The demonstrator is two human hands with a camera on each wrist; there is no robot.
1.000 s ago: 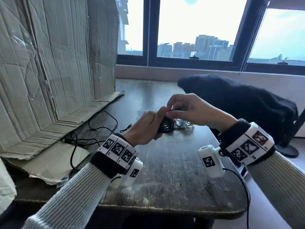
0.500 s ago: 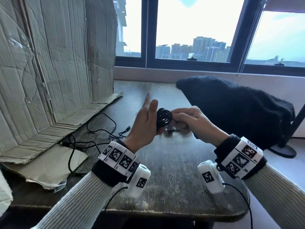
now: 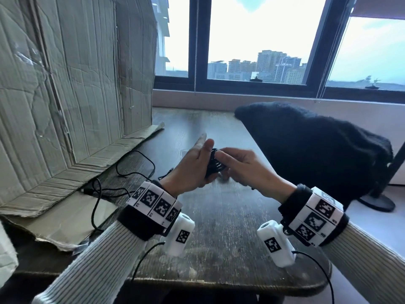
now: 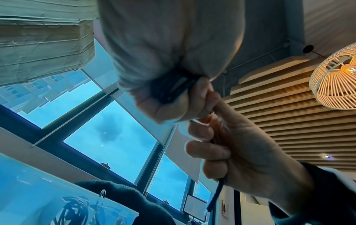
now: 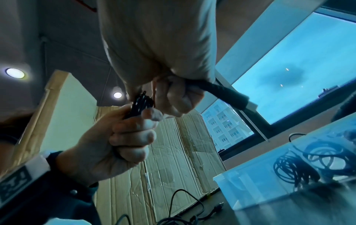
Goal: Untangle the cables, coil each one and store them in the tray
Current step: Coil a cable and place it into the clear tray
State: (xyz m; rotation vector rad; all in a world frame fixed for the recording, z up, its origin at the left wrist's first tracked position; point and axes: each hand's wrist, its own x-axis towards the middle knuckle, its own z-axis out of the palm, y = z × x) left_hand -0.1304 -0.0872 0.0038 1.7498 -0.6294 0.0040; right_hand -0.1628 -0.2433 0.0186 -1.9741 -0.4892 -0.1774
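Far left of the head view: creased cardboard sheet (image 3: 65, 88) standing against the wall, lower flap folded out over the wooden table (image 3: 219, 233), likely as a backdrop. Just below and right of that flap, a loose black cable (image 3: 133, 170) sprawling in open loops across the tabletop, uncoiled and apparently next in line.

Centre of the frame: left hand (image 3: 192, 170) raised above the table, lower fingers curled round the coiled black cable (image 3: 213, 165), index finger sticking straight up and clear, probably to keep out of the winding path. Bundle held upright at chest height so the turns stay stacked. From the right wrist view, the same coil (image 5: 140, 103) clamped between left fingers and palm, turns pressed tight together.

Right of the coil: right hand (image 3: 245, 167) meeting it, thumb and fingertips pinching at the bundle's edge, seemingly tucking or wrapping the tail end to lock the loops. In the left wrist view, a short dark tail (image 4: 215, 196) hanging out below the curled right fingers (image 4: 208, 152).

Behind the hands, mostly hidden in the head view: clear plastic tray (image 5: 250, 190) at the lower right of the right wrist view, already holding coiled cables (image 5: 300, 164), close enough for a short drop-in.

Far right: dark fleece garment (image 3: 311, 150) draped over the table's edge.
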